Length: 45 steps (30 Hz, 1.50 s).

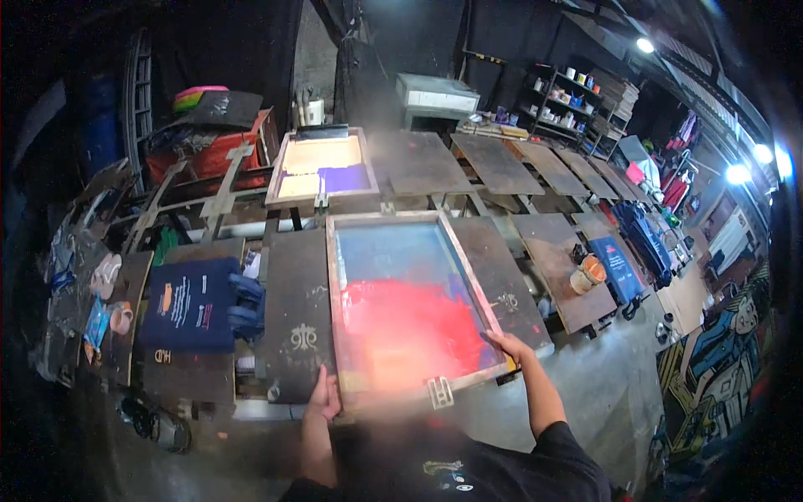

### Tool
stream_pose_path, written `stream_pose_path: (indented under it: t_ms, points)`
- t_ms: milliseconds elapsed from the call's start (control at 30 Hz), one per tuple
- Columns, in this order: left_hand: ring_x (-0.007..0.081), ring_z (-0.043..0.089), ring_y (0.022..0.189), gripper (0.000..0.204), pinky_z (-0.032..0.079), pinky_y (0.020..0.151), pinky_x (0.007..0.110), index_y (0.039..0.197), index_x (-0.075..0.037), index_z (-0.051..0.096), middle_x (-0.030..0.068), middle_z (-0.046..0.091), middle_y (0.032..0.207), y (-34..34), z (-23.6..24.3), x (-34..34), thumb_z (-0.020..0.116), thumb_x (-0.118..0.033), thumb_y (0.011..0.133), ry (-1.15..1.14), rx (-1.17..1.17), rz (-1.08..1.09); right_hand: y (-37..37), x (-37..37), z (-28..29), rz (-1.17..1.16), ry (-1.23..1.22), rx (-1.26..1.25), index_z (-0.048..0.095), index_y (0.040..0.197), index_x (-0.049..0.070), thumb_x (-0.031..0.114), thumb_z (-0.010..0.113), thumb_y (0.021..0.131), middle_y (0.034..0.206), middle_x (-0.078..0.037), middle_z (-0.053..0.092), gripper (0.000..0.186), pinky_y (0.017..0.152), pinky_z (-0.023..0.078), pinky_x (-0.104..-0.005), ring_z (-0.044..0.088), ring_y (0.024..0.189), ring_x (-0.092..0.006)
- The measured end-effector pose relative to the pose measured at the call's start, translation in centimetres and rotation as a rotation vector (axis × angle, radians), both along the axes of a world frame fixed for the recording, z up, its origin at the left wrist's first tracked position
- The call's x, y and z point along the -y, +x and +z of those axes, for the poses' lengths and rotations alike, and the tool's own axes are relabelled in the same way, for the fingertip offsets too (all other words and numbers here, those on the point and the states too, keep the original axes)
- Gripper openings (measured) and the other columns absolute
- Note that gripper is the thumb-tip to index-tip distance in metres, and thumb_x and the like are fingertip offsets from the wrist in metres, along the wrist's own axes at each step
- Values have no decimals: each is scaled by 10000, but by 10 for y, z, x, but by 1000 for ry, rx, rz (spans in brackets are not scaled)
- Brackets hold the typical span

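Note:
A wooden-framed printing screen lies before me, long side pointing away, its mesh covered with wet-looking red ink over the near half and bluish, see-through at the far half. My right hand is closed round its right rail near the close corner. At the left rail's near end, my left hand has its fingers up against the wood, partly hidden by it. A metal hinge plate sits on the near rail. Dark boards with pale printed marks show beside the screen.
Beyond stands a second screen with cream and purple areas. On the left board lies a navy tote bag. To the right are a small ink tub and a blue bag. Further boards run along the bench; shelves hold containers.

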<state>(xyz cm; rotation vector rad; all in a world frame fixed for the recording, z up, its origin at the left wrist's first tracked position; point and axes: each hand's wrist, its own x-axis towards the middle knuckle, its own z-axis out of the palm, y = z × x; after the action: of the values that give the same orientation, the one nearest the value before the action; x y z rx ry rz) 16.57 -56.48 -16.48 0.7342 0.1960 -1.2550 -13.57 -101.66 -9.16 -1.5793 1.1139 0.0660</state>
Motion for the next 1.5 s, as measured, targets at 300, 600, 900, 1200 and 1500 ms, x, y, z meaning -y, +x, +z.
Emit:
stream_pose_path:
  t_ms: [300,600,900,1200,1500]
  points:
    - [319,597,1186,875,467,1000,533,1396,-71,505,118,610,1329,-8,-2,11,343,-779,908,90,75,101,15,-23,6,-67,-143,-117,660,950,-91,634,744,763,869,-101,652,754,665,476,-347,595,768,-160]
    - [300,595,1192,963,476,1005,489,1406,-40,496,117,618,1314,0,-3,9,395,-825,857,129,93,166,11,-59,37,-40,-342,-99,584,527,37,630,722,784,520,-31,529,661,475,377,-333,493,489,-129]
    - [218,620,1079,1024,556,827,379,1420,-62,476,86,621,1253,-4,82,41,306,-880,828,222,270,-72,-67,-99,86,-299,-325,-42,673,775,-17,502,764,808,649,-47,599,529,502,419,-308,526,569,-116]
    - [130,649,721,892,531,595,288,1257,-74,586,10,682,900,-33,97,129,231,-812,903,67,316,-393,-191,-161,92,-679,-403,153,661,840,-31,417,773,829,725,-35,625,462,605,470,-311,563,669,-118]
    - [176,679,807,914,574,683,330,1205,-91,624,37,701,961,-149,127,241,341,-874,826,109,323,-562,-343,-165,69,-919,-491,184,695,929,-47,383,737,882,789,4,635,434,644,472,-279,549,703,-90]
